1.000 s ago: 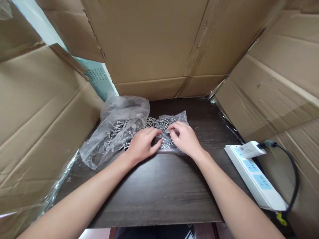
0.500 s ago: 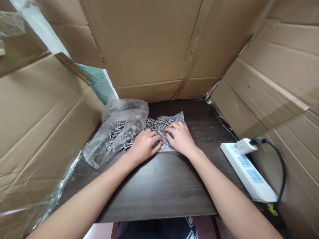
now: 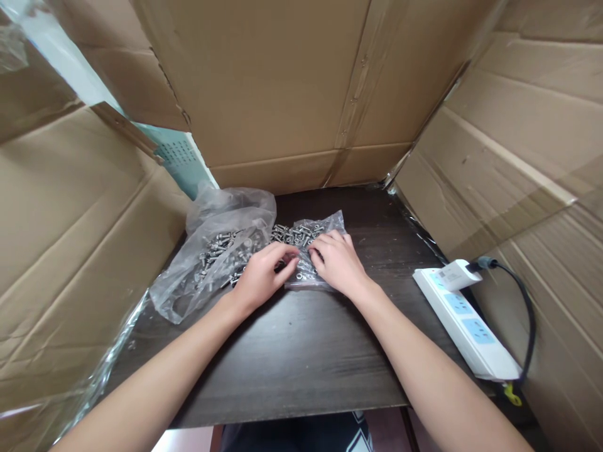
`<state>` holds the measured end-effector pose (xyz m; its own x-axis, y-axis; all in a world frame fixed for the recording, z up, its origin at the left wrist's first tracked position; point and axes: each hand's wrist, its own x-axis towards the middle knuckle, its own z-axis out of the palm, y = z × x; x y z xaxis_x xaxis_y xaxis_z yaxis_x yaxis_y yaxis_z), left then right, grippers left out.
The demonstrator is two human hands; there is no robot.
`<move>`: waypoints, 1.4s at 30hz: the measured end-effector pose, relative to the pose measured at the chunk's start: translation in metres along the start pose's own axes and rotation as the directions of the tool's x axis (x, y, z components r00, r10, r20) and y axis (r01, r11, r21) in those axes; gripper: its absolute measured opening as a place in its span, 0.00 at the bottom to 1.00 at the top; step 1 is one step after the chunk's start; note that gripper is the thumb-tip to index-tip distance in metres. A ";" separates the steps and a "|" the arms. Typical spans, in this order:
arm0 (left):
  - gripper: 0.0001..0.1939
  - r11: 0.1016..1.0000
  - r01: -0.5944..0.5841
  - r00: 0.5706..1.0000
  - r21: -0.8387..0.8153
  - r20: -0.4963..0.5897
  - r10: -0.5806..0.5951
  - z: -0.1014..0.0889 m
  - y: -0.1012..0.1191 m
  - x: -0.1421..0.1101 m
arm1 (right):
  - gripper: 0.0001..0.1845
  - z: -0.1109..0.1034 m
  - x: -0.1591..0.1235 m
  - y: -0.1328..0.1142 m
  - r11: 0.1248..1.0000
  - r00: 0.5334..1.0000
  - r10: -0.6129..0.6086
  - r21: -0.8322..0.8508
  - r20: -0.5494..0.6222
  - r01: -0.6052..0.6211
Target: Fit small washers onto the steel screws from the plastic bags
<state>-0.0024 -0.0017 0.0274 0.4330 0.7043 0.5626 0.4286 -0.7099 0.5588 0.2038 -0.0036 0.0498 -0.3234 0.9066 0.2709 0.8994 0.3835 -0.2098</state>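
My left hand (image 3: 262, 271) rests at the front left of a flat clear plastic bag (image 3: 332, 223). Its fingers and thumb curve toward each other with a small gap at the tips, and nothing shows between them. My right hand (image 3: 338, 260) is over the bag's right part, fingers curled in and thumb close to them; whatever they hold is hidden. Metal bolts (image 3: 301, 235) lie heaped on the bag just beyond both hands. Small nuts or washers (image 3: 300, 276) sit near the bag's front edge. More bolts (image 3: 214, 251) fill a larger crumpled plastic bag (image 3: 172, 295) left of my left hand.
The dark wooden table (image 3: 282, 358) has cardboard walls (image 3: 273, 88) at the back and both sides. A white power strip (image 3: 466, 326) with a plugged-in adapter (image 3: 456, 275) and black cable (image 3: 526, 301) lies along the right. A pale green printed sheet (image 3: 176, 154) shows at back left.
My left hand lowers over the small parts, then draws back left, uncovering them again. The fingers of my right hand stay curled over the bag. The view shifts slightly.
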 end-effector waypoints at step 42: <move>0.07 0.993 0.022 0.995 -0.112 -0.099 -0.033 0.005 -0.004 -0.001 | 0.11 0.002 -0.002 -0.017 0.573 0.980 0.188 0.803 0.065 -0.163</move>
<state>-0.0010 0.0006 0.0217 0.3378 0.7239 0.6016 0.3465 -0.6899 0.6356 0.1888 -0.0111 0.0512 -0.1670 0.9721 0.1648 0.3317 0.2128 -0.9191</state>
